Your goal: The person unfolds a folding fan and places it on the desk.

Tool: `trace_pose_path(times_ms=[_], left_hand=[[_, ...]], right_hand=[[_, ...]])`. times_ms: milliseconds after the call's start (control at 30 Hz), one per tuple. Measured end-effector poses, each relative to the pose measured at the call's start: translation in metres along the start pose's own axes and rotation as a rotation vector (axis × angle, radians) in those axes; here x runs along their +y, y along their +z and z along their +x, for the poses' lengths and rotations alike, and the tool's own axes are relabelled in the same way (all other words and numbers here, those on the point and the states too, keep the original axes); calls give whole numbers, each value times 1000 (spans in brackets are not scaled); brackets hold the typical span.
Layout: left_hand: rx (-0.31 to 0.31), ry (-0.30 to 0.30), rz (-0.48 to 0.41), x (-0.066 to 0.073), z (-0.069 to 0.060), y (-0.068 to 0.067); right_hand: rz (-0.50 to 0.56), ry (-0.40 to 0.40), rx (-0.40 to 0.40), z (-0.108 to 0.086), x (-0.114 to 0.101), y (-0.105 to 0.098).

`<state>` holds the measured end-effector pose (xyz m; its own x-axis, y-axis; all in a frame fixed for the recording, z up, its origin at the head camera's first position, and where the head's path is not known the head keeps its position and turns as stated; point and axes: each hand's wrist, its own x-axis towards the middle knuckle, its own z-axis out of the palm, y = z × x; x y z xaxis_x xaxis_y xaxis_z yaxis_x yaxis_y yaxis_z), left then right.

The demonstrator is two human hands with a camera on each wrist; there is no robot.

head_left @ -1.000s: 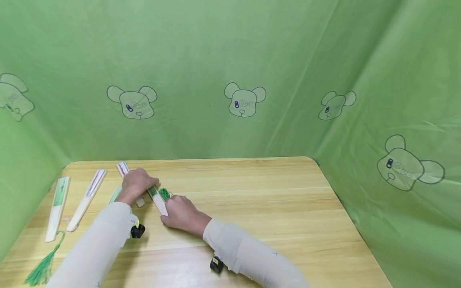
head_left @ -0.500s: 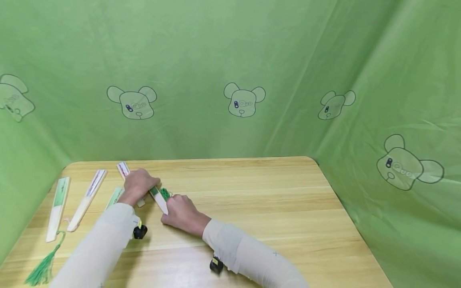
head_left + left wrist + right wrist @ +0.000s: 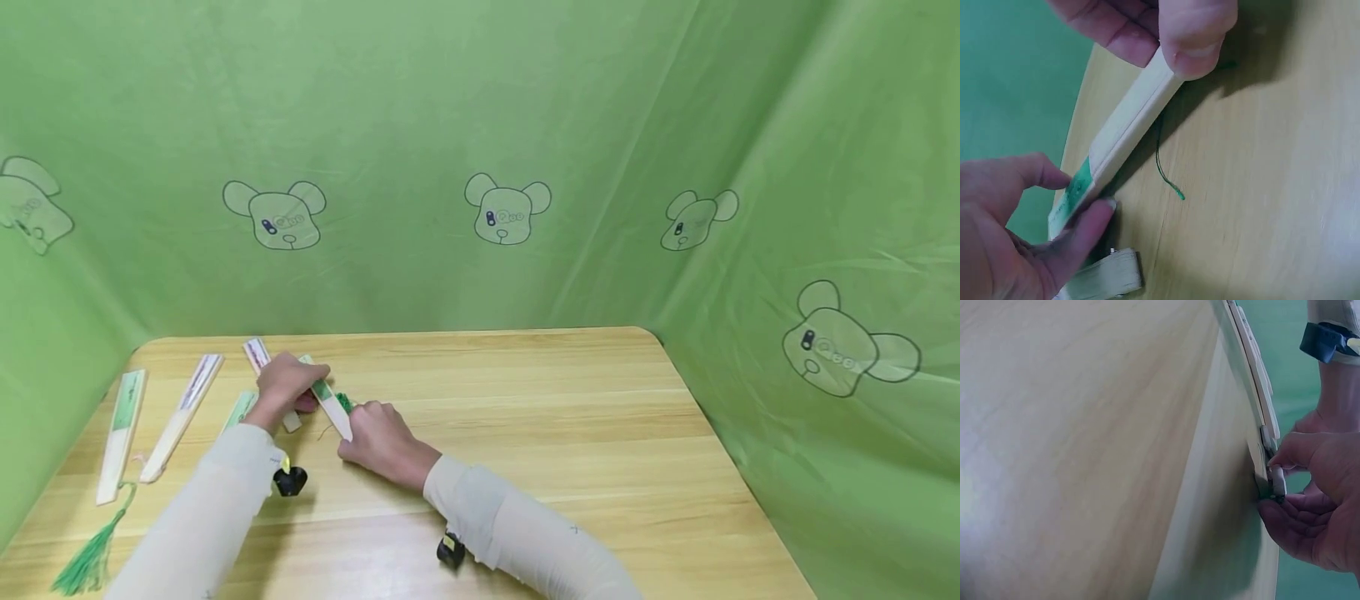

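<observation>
A folded hand fan (image 3: pixel 330 408) with a white handle and green upper part is held at a slant over the table by both hands. My left hand (image 3: pixel 285 383) pinches its green part between thumb and fingers, seen closely in the left wrist view. My right hand (image 3: pixel 382 440) grips the handle end; in the right wrist view the fan is mostly hidden by the fingers. A green tassel (image 3: pixel 344 402) lies beside the fan, and its cord (image 3: pixel 1169 180) hangs below. Under my left hand another folded fan (image 3: pixel 257 354), white with a reddish print, is partly covered.
To the left lie a green-and-white folded fan (image 3: pixel 120 437) with a green tassel (image 3: pixel 92 557), a white printed fan (image 3: pixel 180 417) and a partly hidden green fan (image 3: pixel 240 408). Green curtains stand behind and at the sides of the wooden table (image 3: pixel 570 433).
The left hand has shifted slightly on the fan, whose green far tip now shows beyond the fingers. The right hand has barely moved. The other fans lie as before.
</observation>
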<state>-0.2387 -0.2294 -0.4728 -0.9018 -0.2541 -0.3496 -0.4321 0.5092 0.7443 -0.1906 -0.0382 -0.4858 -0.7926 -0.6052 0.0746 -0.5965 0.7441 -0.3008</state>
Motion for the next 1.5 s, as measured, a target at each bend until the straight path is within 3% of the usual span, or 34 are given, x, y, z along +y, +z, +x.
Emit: trace_pose_path(times_ms=[133, 533, 900, 1200, 1500], left_hand=[[-31, -80, -177, -3, -1, -1], [-122, -125, -522, -1, -7, 0], [-154, -170, -669, 10, -13, 0], [-202, -120, -730, 17, -24, 7], [-264, -71, -798, 19, -37, 16]], right_hand=[[17, 2, 5, 0, 2, -2], [36, -30, 48, -5, 14, -5], [76, -46, 74, -18, 23, -17], [231, -14, 66, -32, 31, -30], [254, 37, 57, -48, 39, -38]])
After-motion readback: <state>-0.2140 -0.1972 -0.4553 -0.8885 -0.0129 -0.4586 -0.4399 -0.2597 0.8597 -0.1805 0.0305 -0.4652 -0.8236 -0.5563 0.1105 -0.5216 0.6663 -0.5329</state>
